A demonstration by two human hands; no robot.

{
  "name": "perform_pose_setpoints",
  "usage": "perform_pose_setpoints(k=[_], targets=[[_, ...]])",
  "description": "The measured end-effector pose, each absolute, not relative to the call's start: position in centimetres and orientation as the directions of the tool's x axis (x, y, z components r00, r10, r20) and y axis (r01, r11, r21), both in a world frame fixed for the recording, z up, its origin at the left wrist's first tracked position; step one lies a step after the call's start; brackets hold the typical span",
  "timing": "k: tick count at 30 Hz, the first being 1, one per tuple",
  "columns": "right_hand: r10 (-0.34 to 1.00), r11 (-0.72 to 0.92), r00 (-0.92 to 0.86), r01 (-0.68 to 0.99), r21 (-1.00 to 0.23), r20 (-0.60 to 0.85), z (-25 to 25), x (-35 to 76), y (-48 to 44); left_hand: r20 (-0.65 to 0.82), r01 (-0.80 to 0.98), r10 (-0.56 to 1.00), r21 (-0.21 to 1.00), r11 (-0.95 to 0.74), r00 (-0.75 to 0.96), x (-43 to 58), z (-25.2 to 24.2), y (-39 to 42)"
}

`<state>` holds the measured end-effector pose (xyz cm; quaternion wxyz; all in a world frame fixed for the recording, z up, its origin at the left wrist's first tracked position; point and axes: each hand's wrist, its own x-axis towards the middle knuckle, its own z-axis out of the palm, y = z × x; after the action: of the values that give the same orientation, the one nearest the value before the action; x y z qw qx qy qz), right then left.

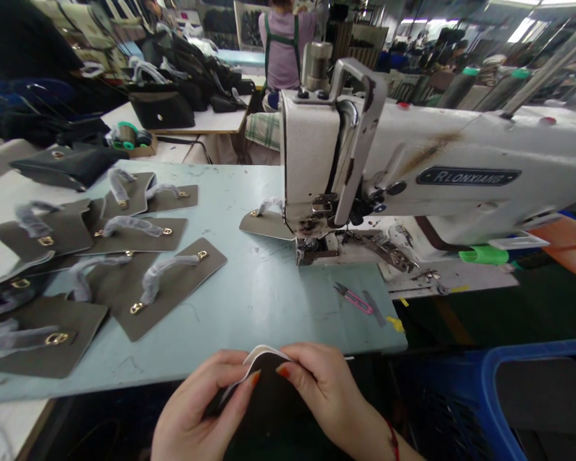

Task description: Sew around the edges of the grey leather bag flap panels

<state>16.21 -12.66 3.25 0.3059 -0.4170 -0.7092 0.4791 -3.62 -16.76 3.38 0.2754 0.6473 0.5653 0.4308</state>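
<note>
1. Here we go: the left hand (196, 403) and the right hand (321, 390) are up at the near edge of the table, fingers closed, both pinching a dark bag panel (264, 378) between thumbs and fingertips.
2. A look at that panel: soft, bowed over, with a pale whitish edge running along its top. It's held just off the table's edge, and most of its face is too shadowed to read.
3. Orange-red polish on the nails, and a red cord (393, 440) around the right wrist.
4. Across the pale green work table (249, 333), grey-brown panels (163, 288) lie overlapping, each with a gold buckle and a plastic-wrapped strap.
5. One more grey-brown panel (264, 225) sits right up against the head of the white RLONXIANG sewing machine (413, 147), under its needle area.
6. Pink-handled thread snips (354, 299) lie on the table, ahead of the right hand, and a blue crate (489, 397) stands off to the right.
7. Far side: a co-worker (283, 51) in a lilac top and green apron straps, back turned.
</note>
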Motion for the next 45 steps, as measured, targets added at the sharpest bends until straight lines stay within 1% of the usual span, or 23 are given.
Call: perform_pose_setpoints(k=[3, 6, 12, 16, 18, 24, 27, 29, 33, 35, 38, 41, 45], targets=[[0.877, 0.235, -0.475, 0.28, -0.931, 0.079, 3.7, 15.3, -12.2, 0.258, 0.495, 0.966, 0.841, -0.215, -0.018, -3.4, 3.6, -16.8], [0.866, 0.262, -0.487, 0.251, -0.932, 0.112, 3.9, 15.0, -11.8, 0.223, 0.472, 0.974, 0.863, -0.178, -0.04, -3.4, 3.7, -16.7], [0.874, 0.234, -0.476, 0.239, -0.942, 0.096, 3.5, 15.2, -11.8, 0.209, 0.456, 0.977, 0.874, -0.166, -0.044, -3.4, 3.3, -16.6], [0.889, 0.153, -0.454, 0.177, -0.972, 0.057, 3.6, 15.2, -11.7, 0.232, 0.445, 0.973, 0.871, -0.207, -0.002, -3.3, 3.4, -16.4], [0.893, 0.137, -0.445, 0.15, -0.979, 0.057, 3.9, 15.0, -11.6, 0.255, 0.443, 0.967, 0.864, -0.24, 0.025, -3.2, 3.6, -16.2], [0.893, 0.199, -0.429, 0.103, -0.975, 0.137, 4.5, 14.4, -11.4, 0.342, 0.468, 0.937, 0.818, -0.333, 0.07, -2.6, 4.1, -15.9], [0.905, 0.202, -0.393, 0.054, -0.978, 0.165, 4.3, 14.5, -11.4, 0.352, 0.458, 0.932, 0.817, -0.351, 0.087, -2.4, 4.1, -16.0], [0.912, 0.198, -0.374, 0.04, -0.979, 0.169, 4.2, 14.6, -11.5, 0.31, 0.431, 0.948, 0.848, -0.308, 0.067, -2.3, 3.9, -16.1], [0.926, 0.185, -0.342, 0.045, -0.982, 0.159, 4.2, 14.9, -11.6, 0.098, 0.363, 0.995, 0.928, -0.083, -0.025, -2.6, 3.7, -16.1], [0.929, 0.178, -0.339, 0.049, -0.983, 0.151, 4.2, 15.0, -11.7, 0.022, 0.323, 0.999, 0.946, -0.029, 0.026, -2.8, 3.7, -15.9], [0.931, 0.165, -0.338, 0.064, -0.984, 0.134, 4.2, 15.0, -11.8, -0.013, 0.271, 0.989, 0.962, -0.027, 0.146, -3.0, 4.0, -15.4], [0.933, 0.149, -0.341, 0.085, -0.985, 0.111, 4.2, 15.1, -12.0, 0.02, 0.303, 0.988, 0.951, -0.067, 0.153, -2.8, 4.2, -15.3], [0.932, 0.183, -0.338, 0.133, -0.974, 0.129, 4.2, 15.1, -12.1, 0.162, 0.4, 0.974, 0.891, -0.212, 0.155, -2.3, 3.8, -15.7]])
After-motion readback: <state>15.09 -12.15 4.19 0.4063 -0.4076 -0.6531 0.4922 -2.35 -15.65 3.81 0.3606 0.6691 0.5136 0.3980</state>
